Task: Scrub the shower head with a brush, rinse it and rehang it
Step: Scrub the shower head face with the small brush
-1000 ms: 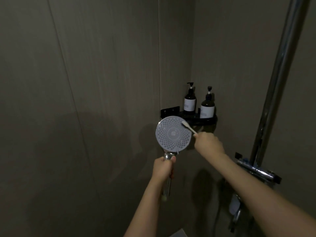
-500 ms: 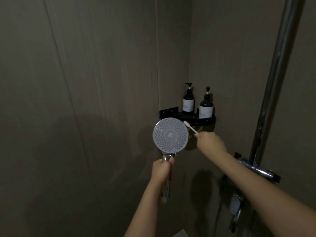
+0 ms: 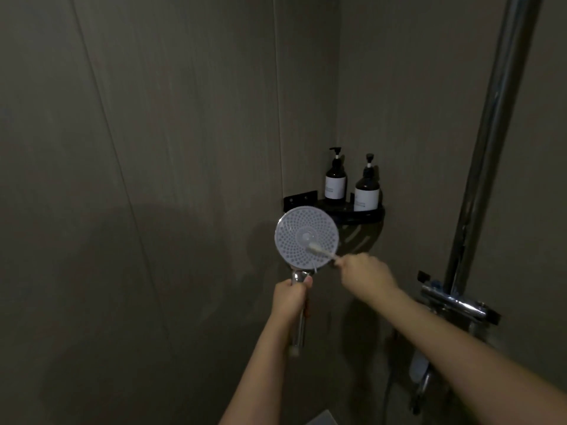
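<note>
The round shower head (image 3: 299, 234), pale with many small nozzle holes, faces me at the centre of the head view. My left hand (image 3: 291, 297) grips its chrome handle just below the disc. A small white brush (image 3: 320, 251) lies with its bristled tip on the lower right of the disc face, just below the centre ring. My right hand (image 3: 365, 273) holds the brush's handle to the right of the disc. The brush handle is mostly hidden inside my fist.
A black corner shelf (image 3: 362, 214) behind the shower head carries two dark pump bottles (image 3: 336, 179) (image 3: 366, 190). A chrome riser pipe (image 3: 491, 142) runs up the right side above the mixer valve (image 3: 454, 302). Grey wall panels fill the left.
The brush tip moved from the disc's upper right edge down onto its face near the centre. My right hand dropped slightly and came left. The shower head stayed about in place.
</note>
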